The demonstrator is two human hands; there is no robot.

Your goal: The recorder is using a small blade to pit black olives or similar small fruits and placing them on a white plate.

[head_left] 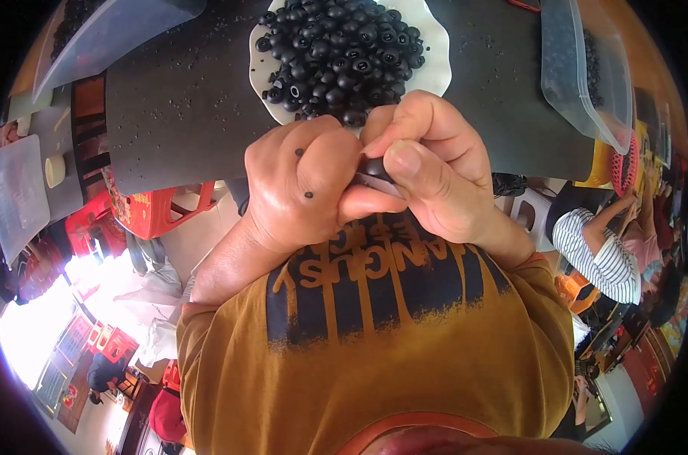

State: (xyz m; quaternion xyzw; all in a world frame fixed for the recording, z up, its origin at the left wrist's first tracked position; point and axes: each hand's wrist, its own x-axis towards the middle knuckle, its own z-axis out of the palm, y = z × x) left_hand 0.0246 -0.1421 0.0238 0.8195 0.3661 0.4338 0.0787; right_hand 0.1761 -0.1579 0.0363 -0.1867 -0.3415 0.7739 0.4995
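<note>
Close above the near edge of the table, my two hands meet in front of my chest. My left hand is curled into a fist, its thumb lying below a small rounded black plastic piece. Thumb and forefinger of my right hand pinch that piece from the other side. A thin greyish edge shows under it; what this is I cannot make out. Two dark specks stick to the back of my left hand. Just beyond the hands, a white wavy-rimmed plate bears a heap of similar black pieces, several with a hole.
The dark table is strewn with tiny black crumbs. Clear plastic bins stand at the left and right. Red plastic stools stand at the lower left. A person in a striped top sits at the right.
</note>
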